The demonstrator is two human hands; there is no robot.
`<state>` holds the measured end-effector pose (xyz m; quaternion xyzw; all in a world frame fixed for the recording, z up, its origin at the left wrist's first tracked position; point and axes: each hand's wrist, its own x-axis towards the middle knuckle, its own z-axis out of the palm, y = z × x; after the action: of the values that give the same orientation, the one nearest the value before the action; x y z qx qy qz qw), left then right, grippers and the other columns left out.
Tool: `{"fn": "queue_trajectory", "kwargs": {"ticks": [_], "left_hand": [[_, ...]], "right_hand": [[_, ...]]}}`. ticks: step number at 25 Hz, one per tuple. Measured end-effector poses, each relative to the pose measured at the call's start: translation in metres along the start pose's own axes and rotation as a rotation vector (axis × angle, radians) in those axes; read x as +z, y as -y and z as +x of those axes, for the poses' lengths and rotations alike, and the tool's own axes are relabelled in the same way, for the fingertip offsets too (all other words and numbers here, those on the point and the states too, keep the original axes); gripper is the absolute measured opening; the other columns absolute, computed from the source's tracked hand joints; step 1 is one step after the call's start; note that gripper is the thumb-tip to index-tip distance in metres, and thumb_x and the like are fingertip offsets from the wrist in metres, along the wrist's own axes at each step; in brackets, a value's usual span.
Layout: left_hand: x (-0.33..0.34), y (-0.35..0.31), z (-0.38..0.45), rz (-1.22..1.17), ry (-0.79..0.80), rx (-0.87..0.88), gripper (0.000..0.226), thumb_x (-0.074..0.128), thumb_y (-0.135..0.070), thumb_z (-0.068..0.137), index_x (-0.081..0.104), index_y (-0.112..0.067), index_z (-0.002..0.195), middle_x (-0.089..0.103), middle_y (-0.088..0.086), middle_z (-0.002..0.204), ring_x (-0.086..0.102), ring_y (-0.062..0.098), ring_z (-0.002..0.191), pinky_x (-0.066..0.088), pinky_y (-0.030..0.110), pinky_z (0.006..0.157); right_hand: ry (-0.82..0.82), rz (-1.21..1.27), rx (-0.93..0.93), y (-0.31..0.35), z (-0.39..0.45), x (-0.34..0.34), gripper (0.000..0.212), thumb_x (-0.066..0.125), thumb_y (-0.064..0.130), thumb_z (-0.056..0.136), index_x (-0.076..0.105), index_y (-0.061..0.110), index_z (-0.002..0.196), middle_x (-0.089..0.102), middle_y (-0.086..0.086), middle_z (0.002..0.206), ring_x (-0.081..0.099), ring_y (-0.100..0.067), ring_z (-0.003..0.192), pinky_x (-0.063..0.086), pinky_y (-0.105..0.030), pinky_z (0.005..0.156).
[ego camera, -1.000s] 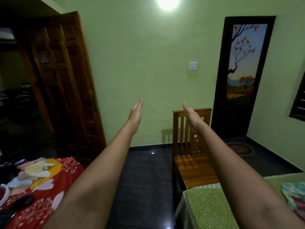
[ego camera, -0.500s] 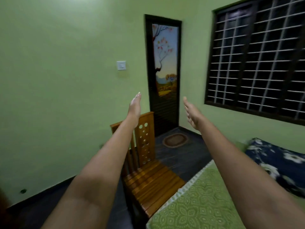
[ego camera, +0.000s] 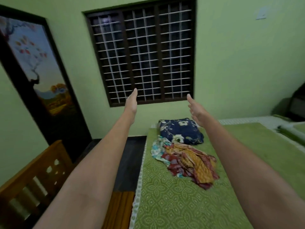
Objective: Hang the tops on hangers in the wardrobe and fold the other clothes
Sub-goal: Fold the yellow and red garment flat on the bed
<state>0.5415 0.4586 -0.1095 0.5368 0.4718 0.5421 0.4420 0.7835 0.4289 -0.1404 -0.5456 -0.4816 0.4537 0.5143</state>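
Clothes pile [ego camera: 184,161] now visible on bed [ego camera: 173,204]; both hands empty

no readable text, no labels, no brands, no numbers anywhere

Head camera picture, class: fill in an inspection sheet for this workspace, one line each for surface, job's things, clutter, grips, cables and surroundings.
Surface: bed with a green patterned cover.
Job's things: heap of crumpled clothes on the cover; no hangers or wardrobe in view.
Clutter: blue floral pillow touching the heap's far side.
Grips: left hand and right hand raised, fingers straight, holding nothing.
Cables: nothing seen.
Surroundings: barred window, painted door, wooden chair left of the bed.
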Motion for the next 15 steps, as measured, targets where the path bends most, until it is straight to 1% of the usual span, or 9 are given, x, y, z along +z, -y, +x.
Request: {"fn": "queue_trajectory", "kwargs": {"ticks": [4,6,9,12,15], "left_hand": [[0.031,0.014,0.021,-0.014,0.099,-0.013,0.063,0.03,-0.055,0.098,0.026,-0.02,0.15,0.023,-0.001,0.157,0.019,0.02,0.145,0.018,0.037,0.115],[0.045,0.024,0.03,-0.008,0.129,-0.03,0.064,0.03,-0.058,0.097,0.026,-0.022,0.15,0.022,-0.002,0.158,0.019,0.02,0.145,0.017,0.038,0.115],[0.068,0.047,0.047,-0.008,0.161,-0.05,0.062,0.029,-0.055,0.098,0.024,-0.022,0.15,0.024,-0.003,0.157,0.019,0.02,0.145,0.017,0.037,0.115],[0.088,0.079,0.07,0.025,0.144,-0.084,0.062,0.028,-0.055,0.099,0.024,-0.021,0.151,0.024,-0.002,0.157,0.02,0.02,0.145,0.018,0.038,0.115],[0.112,0.123,0.105,0.077,0.075,-0.159,0.062,0.029,-0.054,0.099,0.026,-0.019,0.15,0.026,0.001,0.156,0.024,0.022,0.144,0.02,0.04,0.114]], "right_hand": [[-0.131,-0.015,-0.009,-0.006,-0.011,-0.033,0.069,0.033,0.059,0.096,0.019,0.021,0.152,0.019,-0.004,0.159,0.018,-0.024,0.146,0.018,-0.044,0.117],[-0.161,-0.034,0.002,-0.012,-0.007,-0.044,0.07,0.033,0.06,0.096,0.018,0.022,0.152,0.019,-0.004,0.159,0.018,-0.024,0.145,0.019,-0.045,0.117],[-0.179,-0.049,0.049,-0.036,0.016,-0.06,0.074,0.033,0.063,0.094,0.015,0.022,0.152,0.017,-0.006,0.159,0.016,-0.025,0.146,0.017,-0.047,0.117],[-0.162,-0.069,0.113,-0.071,0.053,-0.073,0.076,0.033,0.064,0.093,0.014,0.02,0.153,0.017,-0.008,0.159,0.016,-0.028,0.146,0.016,-0.048,0.117],[-0.129,-0.098,0.204,-0.111,0.099,-0.086,0.073,0.033,0.059,0.096,0.018,0.015,0.152,0.023,-0.011,0.157,0.021,-0.031,0.144,0.019,-0.048,0.116]]}}
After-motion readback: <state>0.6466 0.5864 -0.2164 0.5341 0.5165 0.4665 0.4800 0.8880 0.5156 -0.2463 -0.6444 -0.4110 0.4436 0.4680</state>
